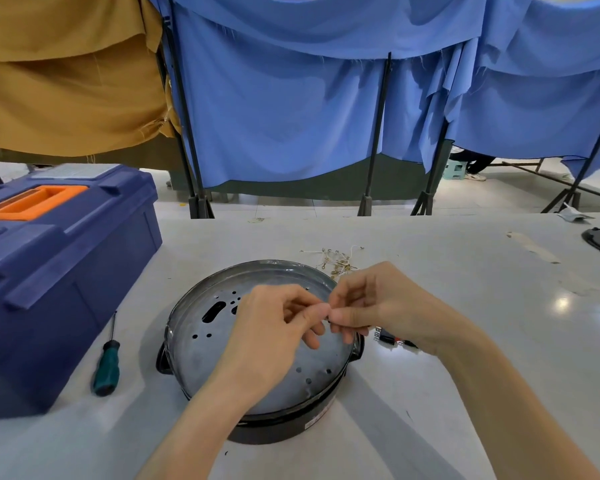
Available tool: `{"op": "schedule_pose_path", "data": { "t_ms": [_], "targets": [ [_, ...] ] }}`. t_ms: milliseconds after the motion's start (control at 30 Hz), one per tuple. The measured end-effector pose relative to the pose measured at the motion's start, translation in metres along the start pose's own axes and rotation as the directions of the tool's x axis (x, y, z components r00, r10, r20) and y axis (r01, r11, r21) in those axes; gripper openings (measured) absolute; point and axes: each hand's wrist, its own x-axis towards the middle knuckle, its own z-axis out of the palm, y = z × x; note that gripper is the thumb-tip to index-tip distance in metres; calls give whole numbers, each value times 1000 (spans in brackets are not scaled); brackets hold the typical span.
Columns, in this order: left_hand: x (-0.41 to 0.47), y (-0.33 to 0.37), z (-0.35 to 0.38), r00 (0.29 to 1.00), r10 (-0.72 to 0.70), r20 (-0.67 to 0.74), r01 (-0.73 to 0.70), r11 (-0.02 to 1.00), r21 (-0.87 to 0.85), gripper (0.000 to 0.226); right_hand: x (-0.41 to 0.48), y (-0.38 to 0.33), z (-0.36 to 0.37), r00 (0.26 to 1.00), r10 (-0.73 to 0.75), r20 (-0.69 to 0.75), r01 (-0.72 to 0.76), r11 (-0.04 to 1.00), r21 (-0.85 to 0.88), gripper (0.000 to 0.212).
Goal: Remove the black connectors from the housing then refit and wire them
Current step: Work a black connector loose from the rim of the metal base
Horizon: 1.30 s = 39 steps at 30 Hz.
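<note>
Two hands meet above the round housing (201,358): the left hand (274,327) and right hand (374,306) both pinch a small dark part (327,319) at their fingertips, too hidden to identify. Black connectors (390,337) lie just right of the housing, with loose wires (336,259) beyond. Probable step: preparing one connector for refitting. Next, it needs aligning with a housing hole.

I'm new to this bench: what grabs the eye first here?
The left hand and right hand meet fingertip to fingertip above the round metal housing at the centre of the table, pinching a tiny unidentifiable part. A big blue toolbox sits at left, a green-handled screwdriver beside it.
</note>
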Motion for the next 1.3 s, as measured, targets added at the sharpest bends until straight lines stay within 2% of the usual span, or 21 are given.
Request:
{"op": "schedule_pose_path", "data": {
  "t_ms": [67, 133, 267, 400, 633, 767, 967, 1100, 1200, 1300],
  "targets": [
    [-1, -3, -4, 1000, -6, 2, 6, 998, 62, 14, 0, 2, -2, 999, 4, -34, -8, 994, -113, 3],
    [-2, -5, -6, 998, -19, 64, 7, 984, 176, 16, 0, 5, -5, 998, 46, -44, -55, 970, -236, 7],
    [-4, -9, -2, 974, -73, 216, -17, 922, 387, 15, 0, 9, -5, 990, 136, 35, -111, 910, -399, 11],
    [-6, -10, 6, 970, -84, 230, -26, 898, 439, 8, 1, 10, -5, 984, 157, 89, -110, 913, -394, 8],
    [-7, -9, 15, 951, -78, 298, -91, 854, 512, 13, 1, 13, -6, 975, 183, 123, -123, 913, -388, 13],
    [-6, -8, 19, 939, -50, 342, -186, 761, 622, 19, 2, 14, -7, 972, 186, 141, -119, 915, -385, 15],
    [-6, -16, 21, 918, 9, 397, -293, 688, 663, 18, 2, 15, -8, 970, 194, 146, -128, 921, -368, 16],
    [-7, -16, 21, 930, 42, 366, -266, 765, 587, 16, 2, 14, -9, 969, 189, 158, -123, 926, -356, 18],
    [-7, -17, 15, 946, -23, 324, -143, 865, 481, 17, 2, 15, -9, 967, 199, 162, -130, 924, -359, 18],
    [-5, -17, 5, 949, -52, 312, -77, 918, 389, 8, 3, 16, -10, 964, 207, 165, -139, 925, -354, 18]
  ]
}}
